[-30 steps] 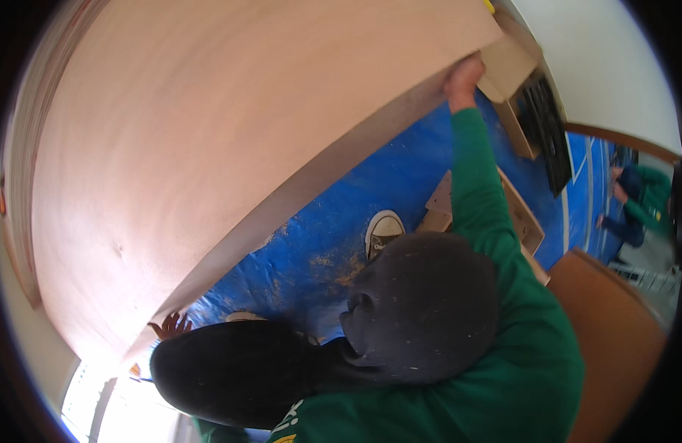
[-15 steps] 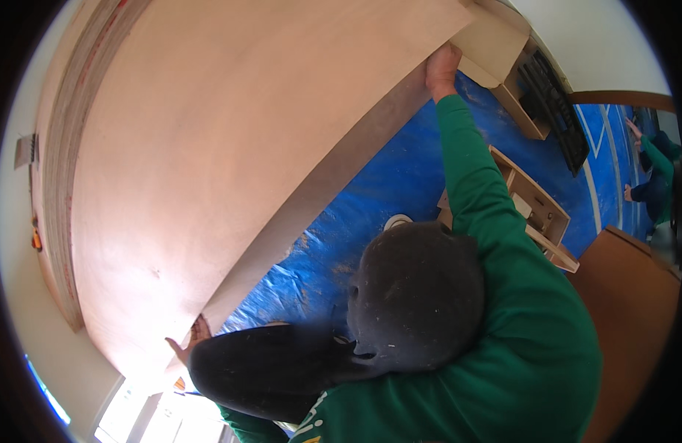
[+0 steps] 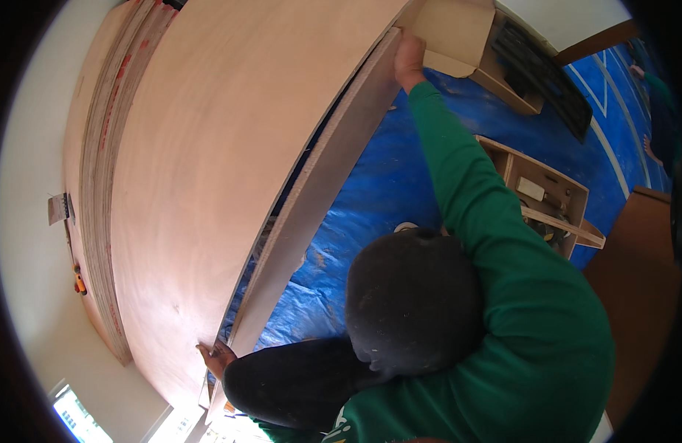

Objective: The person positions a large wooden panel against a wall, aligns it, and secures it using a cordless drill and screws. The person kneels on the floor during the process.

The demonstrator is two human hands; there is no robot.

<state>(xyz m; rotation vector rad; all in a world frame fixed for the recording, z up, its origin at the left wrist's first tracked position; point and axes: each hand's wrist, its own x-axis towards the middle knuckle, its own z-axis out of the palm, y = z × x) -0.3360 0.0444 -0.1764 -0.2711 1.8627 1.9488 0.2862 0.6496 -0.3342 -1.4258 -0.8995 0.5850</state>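
Wrinkled blue tarp beside smooth wooden sheet

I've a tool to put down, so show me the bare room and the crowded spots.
Bare blue sheeting lies between the narrow board and the right sleeve, beyond the right knee; another, between the wooden tray and the cardboard box. Crowded: the tray, holding items, and the box, overlapped by a black panel. The slit beside the plywood sheet looks tight.

A narrow slit parts sheet from board, the left knee crowding its near end
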